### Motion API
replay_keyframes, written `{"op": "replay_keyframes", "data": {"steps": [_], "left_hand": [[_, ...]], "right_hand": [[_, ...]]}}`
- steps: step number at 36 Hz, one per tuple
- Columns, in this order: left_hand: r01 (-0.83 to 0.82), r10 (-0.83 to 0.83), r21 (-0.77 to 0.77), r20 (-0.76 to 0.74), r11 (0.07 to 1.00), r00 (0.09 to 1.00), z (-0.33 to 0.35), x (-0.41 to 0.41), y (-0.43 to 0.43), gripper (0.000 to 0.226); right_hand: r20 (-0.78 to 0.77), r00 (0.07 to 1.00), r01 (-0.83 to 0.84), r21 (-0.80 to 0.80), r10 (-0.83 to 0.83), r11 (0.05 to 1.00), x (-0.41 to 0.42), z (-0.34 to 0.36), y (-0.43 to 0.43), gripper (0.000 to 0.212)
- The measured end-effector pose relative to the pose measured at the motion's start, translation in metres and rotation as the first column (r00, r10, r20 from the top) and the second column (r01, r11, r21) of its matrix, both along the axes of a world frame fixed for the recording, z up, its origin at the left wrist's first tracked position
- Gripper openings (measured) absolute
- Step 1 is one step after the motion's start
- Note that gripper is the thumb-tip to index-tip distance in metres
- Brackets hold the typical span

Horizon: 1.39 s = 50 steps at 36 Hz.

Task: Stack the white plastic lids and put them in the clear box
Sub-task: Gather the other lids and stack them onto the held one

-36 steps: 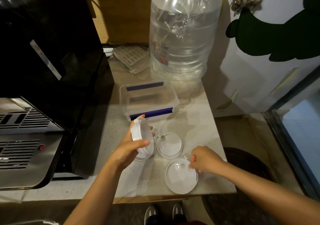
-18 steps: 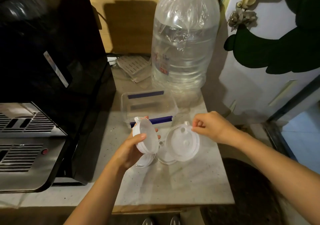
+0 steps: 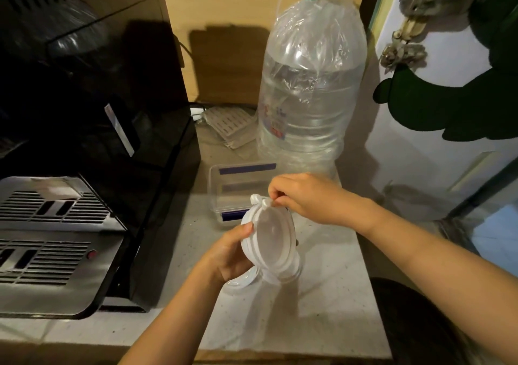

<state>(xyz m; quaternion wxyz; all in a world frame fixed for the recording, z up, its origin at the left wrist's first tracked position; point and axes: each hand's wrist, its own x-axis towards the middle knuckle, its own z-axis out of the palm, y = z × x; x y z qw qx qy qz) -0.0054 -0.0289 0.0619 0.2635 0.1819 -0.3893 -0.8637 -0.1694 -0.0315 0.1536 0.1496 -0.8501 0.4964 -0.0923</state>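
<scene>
My left hand grips the stacked white lids on edge, tilted, above the speckled counter. My right hand pinches a small tab at the top of the front lid. Two more lids lie on the counter beneath (partly hidden). The clear box sits just behind, in front of the big water bottle, beside a black appliance.

Both forearms bare to the frame edge, no sleeves, left hand and right hand bare, ungloved, no jewellery.
</scene>
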Motion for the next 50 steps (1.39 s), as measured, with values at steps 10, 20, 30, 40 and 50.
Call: {"op": "replay_keyframes", "data": {"steps": [10, 20, 30, 40, 50], "left_hand": [[0.010, -0.009, -0.015, 0.004, 1.000, 1.000, 0.001, 0.003, -0.004, 0.085], [-0.227, 0.233, -0.069, 0.097, 0.972, 0.968, -0.004, 0.031, -0.006, 0.091], [-0.457, 0.468, -0.103, 0.172, 0.884, 0.867, -0.011, 0.064, -0.003, 0.092], [-0.505, 0.516, -0.109, 0.213, 0.856, 0.829, -0.017, 0.074, 0.007, 0.094], [-0.503, 0.510, -0.093, 0.220, 0.859, 0.831, -0.018, 0.079, 0.009, 0.096]], "right_hand": [[0.025, 0.997, -0.063, -0.158, 0.068, 0.985, 0.010, -0.010, -0.005, 0.010], [0.316, 0.942, 0.121, -0.011, -0.111, 0.993, 0.013, -0.035, -0.016, 0.031], [-0.102, 0.992, 0.109, 0.322, -0.080, 0.940, 0.030, -0.115, 0.009, 0.067], [-0.303, 0.940, 0.226, 0.202, -0.158, 0.953, 0.089, -0.154, 0.018, 0.097], [-0.349, 0.929, 0.205, 0.195, -0.128, 0.959, 0.102, -0.156, 0.010, 0.087]]}}
